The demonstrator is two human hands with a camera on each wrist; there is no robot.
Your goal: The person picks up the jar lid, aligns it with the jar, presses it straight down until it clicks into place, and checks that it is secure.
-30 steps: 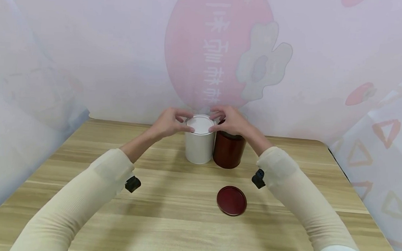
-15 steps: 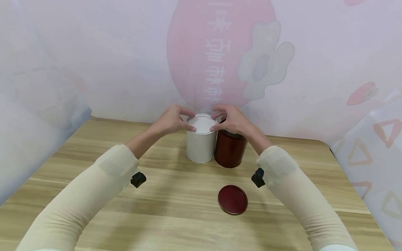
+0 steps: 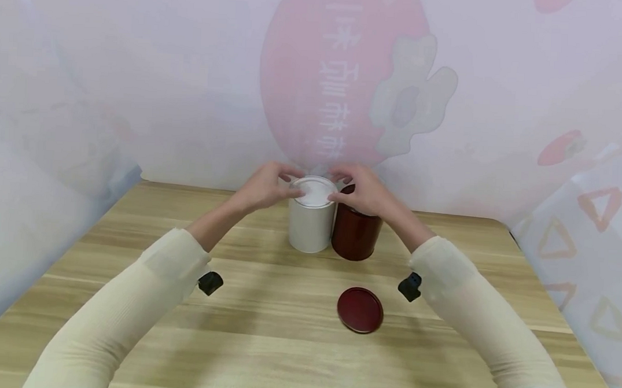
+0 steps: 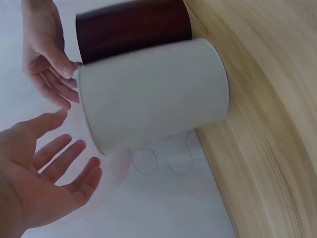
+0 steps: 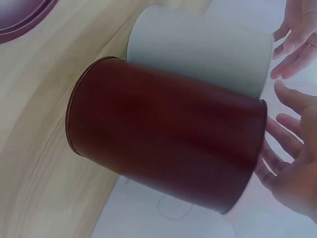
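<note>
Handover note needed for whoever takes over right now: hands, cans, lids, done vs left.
Left hand and right hand: both at the rim of the white can, fingers relaxed, gripping nothing in the wrist views.
The white can stands upright with its white lid on, touching the red can beside it.
The red lid lies on the table nearer the person.
Left: the red can looks uncovered.

This looks like a small recording booth, not a home room. A light wooden table (image 3: 263,331) stands closed in by thin pale pink cloth sheets (image 3: 138,82) along its far, left and right edges. The back sheet carries a big pink printed circle (image 3: 306,72) with mirrored characters and a flower shape.
</note>
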